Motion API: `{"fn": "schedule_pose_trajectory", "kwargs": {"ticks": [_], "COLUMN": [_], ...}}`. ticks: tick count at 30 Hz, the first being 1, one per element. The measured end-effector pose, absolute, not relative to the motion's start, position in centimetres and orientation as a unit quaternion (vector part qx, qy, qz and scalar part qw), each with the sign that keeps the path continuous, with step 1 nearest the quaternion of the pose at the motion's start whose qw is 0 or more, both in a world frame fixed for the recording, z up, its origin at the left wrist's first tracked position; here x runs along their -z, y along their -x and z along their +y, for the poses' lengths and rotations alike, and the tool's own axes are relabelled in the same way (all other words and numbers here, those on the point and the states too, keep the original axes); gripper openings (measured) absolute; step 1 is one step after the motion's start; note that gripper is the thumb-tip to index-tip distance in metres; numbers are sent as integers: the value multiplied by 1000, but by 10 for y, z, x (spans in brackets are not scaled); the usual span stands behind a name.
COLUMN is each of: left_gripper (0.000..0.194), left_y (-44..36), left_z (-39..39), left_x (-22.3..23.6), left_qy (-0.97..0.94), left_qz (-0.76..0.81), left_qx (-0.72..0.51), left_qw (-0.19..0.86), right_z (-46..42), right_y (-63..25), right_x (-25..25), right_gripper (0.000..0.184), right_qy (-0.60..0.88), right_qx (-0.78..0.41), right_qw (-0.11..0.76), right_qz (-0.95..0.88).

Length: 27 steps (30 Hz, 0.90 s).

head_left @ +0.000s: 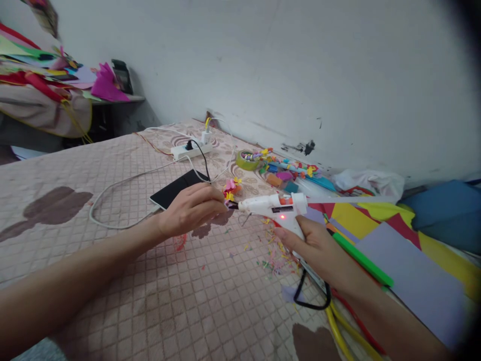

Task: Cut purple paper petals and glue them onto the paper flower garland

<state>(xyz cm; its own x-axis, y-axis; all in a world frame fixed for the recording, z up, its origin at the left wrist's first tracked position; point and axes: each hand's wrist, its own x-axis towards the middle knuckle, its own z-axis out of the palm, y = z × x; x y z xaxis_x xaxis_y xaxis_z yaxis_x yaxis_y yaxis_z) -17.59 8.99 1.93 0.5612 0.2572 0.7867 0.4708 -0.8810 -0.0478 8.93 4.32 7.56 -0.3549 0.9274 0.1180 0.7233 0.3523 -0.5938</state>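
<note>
Over the cloth [210, 301], glue gun [259, 204] level, red light [283, 217] lit; right hand [317, 245] fingers clamped round its handle [293, 226]. Left hand [193, 208] by the nozzle [242, 205], fingers together; cannot tell whether they grip anything. Flowers [231, 185] just beyond; tape [246, 163], power strip [184, 152] farther off.

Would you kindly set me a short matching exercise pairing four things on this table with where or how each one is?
Things:
1. Glue gun
2. Power strip
3. Roll of tape
4. Flat black object

Descriptions:
A. Yellow-green, near the wall
B. Partly hidden by the left hand
C. In the right hand, red light glowing
D. White, with plugs in it

Pairs: 1-C, 2-D, 3-A, 4-B
</note>
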Motion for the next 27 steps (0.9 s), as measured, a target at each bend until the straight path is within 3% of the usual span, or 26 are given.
{"fn": "schedule_pose_trajectory", "kwargs": {"ticks": [27], "left_gripper": [11], "left_y": [177], "left_z": [90], "left_x": [-18], "left_qy": [880], "left_qz": [-196], "left_qx": [408], "left_qw": [144], "right_z": [45], "right_y": [-92], "right_x": [-73], "right_gripper": [28], "right_qy": [516], "right_qx": [-213], "right_qw": [209], "right_qz": [-803]}}
